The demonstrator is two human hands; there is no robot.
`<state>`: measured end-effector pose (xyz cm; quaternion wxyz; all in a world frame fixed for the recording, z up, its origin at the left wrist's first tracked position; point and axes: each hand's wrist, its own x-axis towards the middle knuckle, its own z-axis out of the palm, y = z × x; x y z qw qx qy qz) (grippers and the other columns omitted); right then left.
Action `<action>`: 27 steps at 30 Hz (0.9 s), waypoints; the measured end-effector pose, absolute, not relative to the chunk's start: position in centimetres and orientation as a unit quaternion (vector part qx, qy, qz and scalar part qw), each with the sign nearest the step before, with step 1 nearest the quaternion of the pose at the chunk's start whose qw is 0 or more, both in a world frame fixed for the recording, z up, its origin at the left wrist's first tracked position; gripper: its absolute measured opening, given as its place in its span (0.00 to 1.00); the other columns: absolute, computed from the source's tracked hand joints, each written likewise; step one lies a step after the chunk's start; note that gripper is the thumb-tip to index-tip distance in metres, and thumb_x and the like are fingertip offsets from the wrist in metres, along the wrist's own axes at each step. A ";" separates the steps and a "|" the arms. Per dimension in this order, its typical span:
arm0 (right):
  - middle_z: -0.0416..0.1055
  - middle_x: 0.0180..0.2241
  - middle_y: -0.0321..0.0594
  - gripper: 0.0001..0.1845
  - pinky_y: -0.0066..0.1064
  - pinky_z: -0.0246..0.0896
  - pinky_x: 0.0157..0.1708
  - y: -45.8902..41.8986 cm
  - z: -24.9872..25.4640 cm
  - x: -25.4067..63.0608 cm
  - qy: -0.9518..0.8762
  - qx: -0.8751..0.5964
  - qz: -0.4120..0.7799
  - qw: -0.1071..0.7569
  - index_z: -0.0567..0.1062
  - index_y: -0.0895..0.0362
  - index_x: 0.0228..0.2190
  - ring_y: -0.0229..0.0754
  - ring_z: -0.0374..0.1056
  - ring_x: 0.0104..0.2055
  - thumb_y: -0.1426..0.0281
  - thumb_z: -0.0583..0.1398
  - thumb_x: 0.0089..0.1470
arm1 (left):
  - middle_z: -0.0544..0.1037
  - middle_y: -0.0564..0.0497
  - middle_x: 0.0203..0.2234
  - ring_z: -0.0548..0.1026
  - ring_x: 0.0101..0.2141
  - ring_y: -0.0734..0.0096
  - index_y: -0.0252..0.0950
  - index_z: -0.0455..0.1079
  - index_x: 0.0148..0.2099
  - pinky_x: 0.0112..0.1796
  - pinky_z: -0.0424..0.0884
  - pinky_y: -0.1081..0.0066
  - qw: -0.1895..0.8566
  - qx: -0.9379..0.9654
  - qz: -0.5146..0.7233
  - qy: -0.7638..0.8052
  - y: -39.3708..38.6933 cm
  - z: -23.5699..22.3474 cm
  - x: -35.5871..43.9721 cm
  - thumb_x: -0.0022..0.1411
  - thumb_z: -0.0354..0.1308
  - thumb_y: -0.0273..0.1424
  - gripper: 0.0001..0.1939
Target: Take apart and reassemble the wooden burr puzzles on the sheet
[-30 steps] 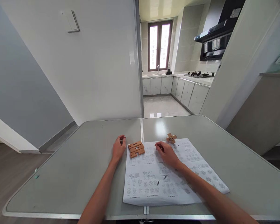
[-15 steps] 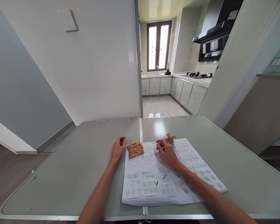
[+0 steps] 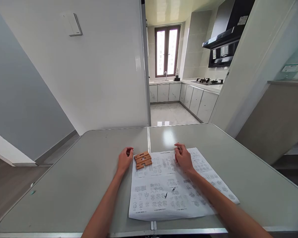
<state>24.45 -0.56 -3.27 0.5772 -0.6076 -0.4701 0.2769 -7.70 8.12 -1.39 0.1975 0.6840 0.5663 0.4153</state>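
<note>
My left hand (image 3: 124, 159) rests on the grey table (image 3: 72, 185), fingers loosely curled with nothing seen in them, just left of a small stack of notched wooden pieces (image 3: 143, 160). That stack lies on the top left corner of a printed sheet (image 3: 173, 190) of diagrams. My right hand (image 3: 183, 157) lies on the sheet's top edge, its fingers closed round a small wooden cross-shaped puzzle piece (image 3: 179, 147), which is mostly hidden under the fingers.
The table has a metal rim and a seam (image 3: 149, 138) down its middle. Beyond it stand a white wall (image 3: 101, 72) and an open doorway to a kitchen with cabinets (image 3: 188, 96). A low partition (image 3: 275, 112) stands at the right.
My right hand has moved forward and right across the sheet to the wooden cross piece and closed over it. My left hand has stayed beside the stack.
</note>
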 end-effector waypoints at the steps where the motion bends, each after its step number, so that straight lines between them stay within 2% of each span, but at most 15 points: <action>1: 0.66 0.16 0.28 0.22 0.33 0.60 0.23 -0.4 -3.4 24.6 -0.467 -0.612 0.277 0.576 0.72 0.54 0.48 0.43 0.63 0.17 0.52 0.54 0.61 | 0.84 0.46 0.41 0.81 0.38 0.60 0.39 0.75 0.43 0.43 0.76 0.62 0.196 0.685 0.415 0.566 8.1 -1.4 -7.7 0.65 0.52 0.39 0.14; 5: 0.67 0.15 0.28 0.21 0.33 0.60 0.21 0.0 -3.8 24.9 -0.461 -0.624 0.283 0.563 0.71 0.53 0.47 0.44 0.64 0.15 0.52 0.55 0.60 | 0.83 0.46 0.41 0.80 0.37 0.60 0.39 0.75 0.43 0.41 0.75 0.63 0.193 0.688 0.413 0.564 8.1 -1.3 -7.7 0.65 0.52 0.39 0.14; 8: 0.71 0.19 0.29 0.21 0.33 0.60 0.22 0.3 -4.0 25.2 -0.466 -0.629 0.285 0.553 0.71 0.52 0.49 0.43 0.65 0.16 0.53 0.55 0.60 | 0.83 0.46 0.41 0.80 0.37 0.60 0.39 0.75 0.43 0.42 0.75 0.62 0.192 0.691 0.411 0.563 8.1 -1.4 -7.7 0.65 0.51 0.38 0.14; 11: 0.74 0.24 0.33 0.19 0.33 0.62 0.27 0.5 -4.0 25.6 -0.474 -0.636 0.269 0.546 0.73 0.52 0.45 0.44 0.68 0.21 0.54 0.57 0.58 | 0.83 0.46 0.41 0.80 0.37 0.61 0.39 0.75 0.42 0.42 0.74 0.62 0.189 0.693 0.411 0.562 8.2 -1.6 -7.7 0.65 0.51 0.39 0.14; 15: 0.75 0.25 0.36 0.17 0.34 0.61 0.30 0.5 -4.1 25.8 -0.483 -0.639 0.250 0.545 0.74 0.52 0.40 0.48 0.70 0.28 0.54 0.59 0.56 | 0.84 0.46 0.40 0.81 0.36 0.61 0.39 0.75 0.42 0.42 0.75 0.63 0.182 0.694 0.415 0.560 8.1 -1.6 -7.8 0.66 0.51 0.40 0.14; 21: 0.72 0.26 0.35 0.20 0.32 0.59 0.29 0.2 -3.6 25.1 -0.497 -0.601 0.289 0.555 0.72 0.51 0.38 0.44 0.66 0.27 0.48 0.60 0.58 | 0.83 0.45 0.40 0.80 0.35 0.60 0.38 0.74 0.42 0.40 0.75 0.61 0.167 0.701 0.416 0.555 7.6 -1.1 -7.6 0.67 0.50 0.38 0.14; 27: 0.60 0.20 0.28 0.25 0.28 0.50 0.21 -0.9 -1.8 23.9 -0.532 -0.520 0.391 0.542 0.71 0.51 0.37 0.38 0.53 0.21 0.42 0.58 0.59 | 0.80 0.44 0.43 0.77 0.47 0.54 0.40 0.74 0.45 0.51 0.73 0.57 0.154 0.757 0.401 0.492 5.1 0.6 -5.6 0.70 0.52 0.39 0.12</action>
